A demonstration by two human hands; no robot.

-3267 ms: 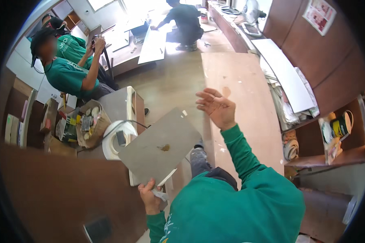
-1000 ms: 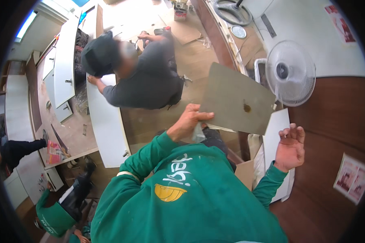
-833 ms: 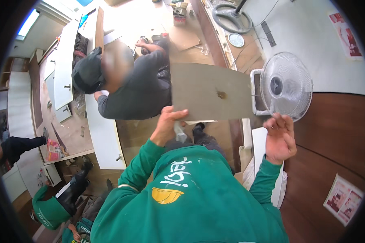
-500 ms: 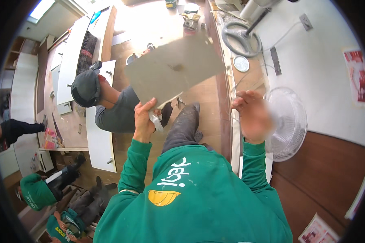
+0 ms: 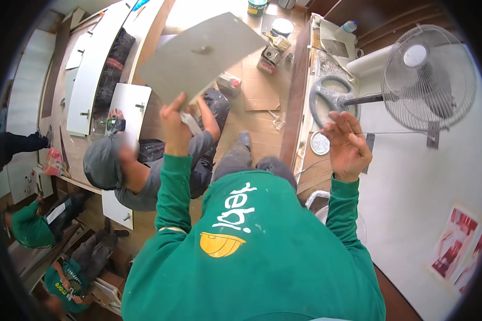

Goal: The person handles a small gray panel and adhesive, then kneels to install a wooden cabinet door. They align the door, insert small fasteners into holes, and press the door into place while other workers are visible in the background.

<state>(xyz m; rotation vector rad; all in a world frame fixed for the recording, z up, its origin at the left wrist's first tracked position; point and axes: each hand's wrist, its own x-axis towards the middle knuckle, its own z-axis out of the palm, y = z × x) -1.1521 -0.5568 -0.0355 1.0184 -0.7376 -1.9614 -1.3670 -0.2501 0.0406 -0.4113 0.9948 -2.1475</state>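
Left hand (image 5: 175, 124) apparently grips grey panel (image 5: 201, 56) edge; right hand (image 5: 348, 145) fingers spread, free

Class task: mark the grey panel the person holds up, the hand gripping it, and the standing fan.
grey panel (image 5: 198, 56), head view, middle of its flat face.
left hand (image 5: 175, 124), head view, back of hand.
standing fan (image 5: 428, 80), head view, wire guard.

Flat grey panel (image 5: 201, 56), tilted, held aloft by one corner.

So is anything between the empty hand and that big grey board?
Nothing visible. The right hand is open in the air, apart from the grey board, which the left hand holds up by its lower edge.
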